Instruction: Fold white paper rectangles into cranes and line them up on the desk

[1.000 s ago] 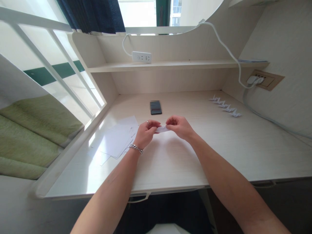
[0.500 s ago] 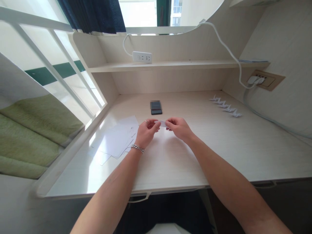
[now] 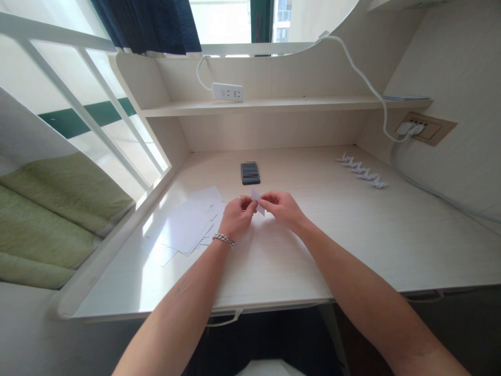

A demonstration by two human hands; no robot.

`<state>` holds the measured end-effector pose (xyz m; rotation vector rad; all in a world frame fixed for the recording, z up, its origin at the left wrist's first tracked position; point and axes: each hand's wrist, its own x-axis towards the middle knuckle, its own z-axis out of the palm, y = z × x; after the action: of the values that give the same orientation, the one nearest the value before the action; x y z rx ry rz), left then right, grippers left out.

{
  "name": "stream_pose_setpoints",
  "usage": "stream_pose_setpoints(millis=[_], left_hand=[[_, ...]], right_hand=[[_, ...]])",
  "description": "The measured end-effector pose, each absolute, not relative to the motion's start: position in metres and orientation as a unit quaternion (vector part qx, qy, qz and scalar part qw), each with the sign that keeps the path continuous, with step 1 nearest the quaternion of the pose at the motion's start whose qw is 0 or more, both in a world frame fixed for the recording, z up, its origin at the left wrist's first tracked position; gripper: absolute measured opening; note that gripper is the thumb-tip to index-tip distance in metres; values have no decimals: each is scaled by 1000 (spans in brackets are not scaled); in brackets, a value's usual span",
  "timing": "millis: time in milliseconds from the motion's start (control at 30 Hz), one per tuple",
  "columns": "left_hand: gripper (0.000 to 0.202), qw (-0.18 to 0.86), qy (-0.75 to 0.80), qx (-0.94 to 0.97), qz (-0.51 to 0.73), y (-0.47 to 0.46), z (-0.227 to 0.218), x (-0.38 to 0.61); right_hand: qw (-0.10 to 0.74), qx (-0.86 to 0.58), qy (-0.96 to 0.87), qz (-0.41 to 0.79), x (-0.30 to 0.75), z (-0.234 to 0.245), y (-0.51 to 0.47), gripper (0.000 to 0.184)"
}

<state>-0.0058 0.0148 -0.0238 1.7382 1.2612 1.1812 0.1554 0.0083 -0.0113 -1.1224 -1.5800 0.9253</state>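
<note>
A small folded piece of white paper (image 3: 255, 195) stands upright between my two hands, just above the desk. My left hand (image 3: 237, 215), with a ring and a chain bracelet, pinches it from the left. From the right, my right hand (image 3: 285, 209) grips it between thumb and fingers. My fingertips cover the paper's middle. Several sheets of white paper (image 3: 191, 219) lie loosely stacked to the left of my left hand. At the right rear of the desk stands a row of several folded paper cranes (image 3: 360, 170).
A dark, partly blurred object (image 3: 250, 173) lies beyond my hands. On the shelf (image 3: 274, 104) sits a white power strip (image 3: 227, 92). A white cable (image 3: 364, 78) hangs down to the wall socket (image 3: 428, 129). A railing (image 3: 78, 109) borders the desk's left side.
The paper has turned from lying nearly sideways to standing upright between my fingers. My hands have drawn closer together, the right one shifting left.
</note>
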Motion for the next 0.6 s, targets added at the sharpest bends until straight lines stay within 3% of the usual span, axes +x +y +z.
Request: stream_pose_setpoints(millis=[167, 600], left_hand=[[25, 338, 486, 671, 447, 12, -23, -3], [27, 376, 461, 622, 509, 11, -24, -1]], right_hand=[[474, -490, -652, 332, 155, -14, 11, 18], [531, -455, -596, 395, 152, -19, 13, 19]])
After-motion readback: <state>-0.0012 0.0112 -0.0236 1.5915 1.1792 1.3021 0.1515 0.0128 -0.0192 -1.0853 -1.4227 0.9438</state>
